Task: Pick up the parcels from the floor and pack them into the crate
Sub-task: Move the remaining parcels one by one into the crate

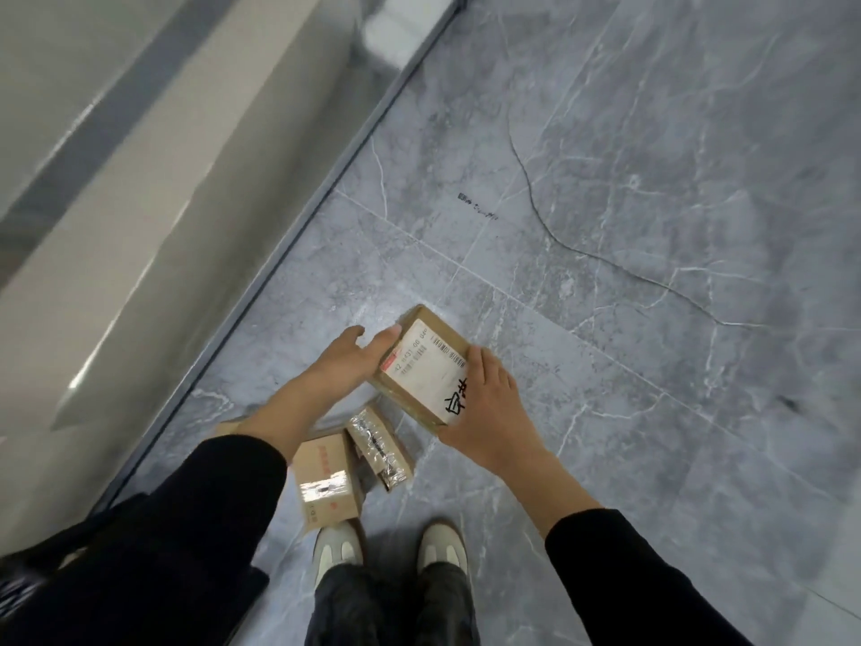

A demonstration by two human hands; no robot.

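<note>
Holding the labelled parcel (426, 366) off the floor (652, 435): gripped at the near corner with right hand (489, 412), only steadied with left hand (342, 359), fingers (352, 332) straight. Better to curl those underneath before carrying. No crate in sight.

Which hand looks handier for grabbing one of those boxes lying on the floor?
Probably the left hand: open and nearest the floor parcels, while the right hand grips the labelled parcel.

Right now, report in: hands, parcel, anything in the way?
Right hand grips labelled parcel, left hand touches its edge. Two boxes on floor by shoes. Crate unseen.
</note>
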